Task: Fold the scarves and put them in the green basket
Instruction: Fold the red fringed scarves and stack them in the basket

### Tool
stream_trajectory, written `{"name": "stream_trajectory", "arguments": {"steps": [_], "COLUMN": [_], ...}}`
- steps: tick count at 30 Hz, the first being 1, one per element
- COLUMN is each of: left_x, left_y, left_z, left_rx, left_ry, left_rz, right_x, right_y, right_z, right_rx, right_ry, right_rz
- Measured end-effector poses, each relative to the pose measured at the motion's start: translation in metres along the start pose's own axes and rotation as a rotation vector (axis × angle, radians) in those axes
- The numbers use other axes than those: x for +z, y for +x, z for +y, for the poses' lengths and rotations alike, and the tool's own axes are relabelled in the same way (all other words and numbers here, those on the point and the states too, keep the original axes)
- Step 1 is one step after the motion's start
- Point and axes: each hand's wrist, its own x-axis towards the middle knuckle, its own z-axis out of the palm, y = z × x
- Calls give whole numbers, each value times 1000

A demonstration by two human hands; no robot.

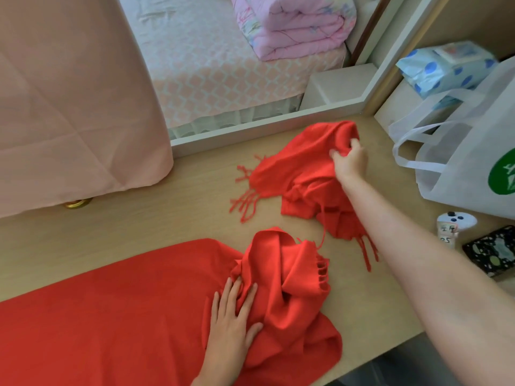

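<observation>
The right hand [349, 160] grips a crumpled red fringed scarf [292, 174] on the wooden tabletop [167, 218]. The left hand [231, 321] presses flat on a spread red scarf [111, 316]. Lifting may snag the loose fringes [245, 201]. No green basket is visible.

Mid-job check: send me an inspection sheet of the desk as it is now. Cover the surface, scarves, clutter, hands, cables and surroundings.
Surface: light wooden desktop, partly covered by cloth.
Job's things: far red fringed scarf is crumpled; near red fringed scarf is partly spread and bunched at its right end; green basket not seen.
Clutter: white fabric tote bag, black patterned case and small white device, all at the right.
Hands: left hand presses flat on the near scarf; right hand grips the far scarf.
Cables: nothing seen.
Surroundings: pink draped cloth; bed with folded pink quilt.
</observation>
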Motion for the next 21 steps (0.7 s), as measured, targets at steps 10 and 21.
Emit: {"name": "stream_trajectory", "arguments": {"steps": [10, 21], "left_x": [-2, -39], "left_y": [8, 58], "left_z": [-3, 26], "left_rx": [-24, -243], "left_ry": [-150, -455], "left_rz": [49, 212], "right_x": [7, -41], "right_y": [-93, -203], "right_z": [45, 100], "right_rx": [-347, 42], "right_ry": [-201, 278], "right_rz": [-369, -415]}}
